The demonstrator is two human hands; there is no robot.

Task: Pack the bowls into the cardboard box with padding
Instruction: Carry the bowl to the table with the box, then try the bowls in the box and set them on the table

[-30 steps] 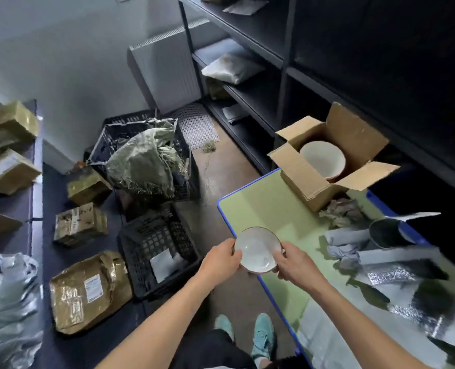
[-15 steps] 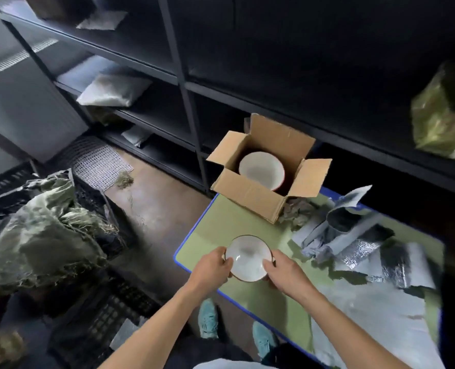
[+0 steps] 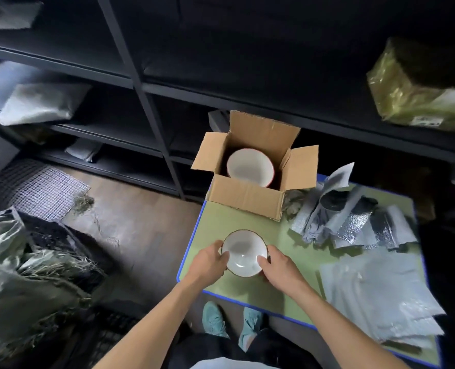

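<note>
Since a second ago the small white bowl (image 3: 244, 253) has come in from over the table's blue edge and now sits above the green tabletop, with the view swung round so the box lies straight ahead.

The left hand (image 3: 207, 262) grips the bowl's left rim, fingers curled onto it, and the right hand (image 3: 279, 265) grips the right rim, thumb over the edge. The bowl is dark-rimmed and opens upward. Whether it rests on the table (image 3: 247, 222) or is held just above it cannot be told.

Beyond it, near the table's far left corner, stands the cardboard box (image 3: 245, 197) with all four flaps open. A larger white bowl (image 3: 249, 167) with a reddish rim lies inside, tilted toward the viewer.

Just to the right of the box is a heap of crumpled silver foil padding (image 3: 354, 225). Nearer, along the table's right side, flat pale foam sheets (image 3: 375, 296) are spread out.

Teal shoes (image 3: 214, 319) show below the table's near edge.

Dark metal shelving (image 3: 146, 102) runs behind the table. It holds grey padded bags (image 3: 40, 102) on the left and a yellowish wrapped parcel (image 3: 418, 89) on the upper right.

On the wooden floor at left are a white mesh mat (image 3: 45, 190) and a black crate with a straw-stuffed sack (image 3: 21, 262).
</note>
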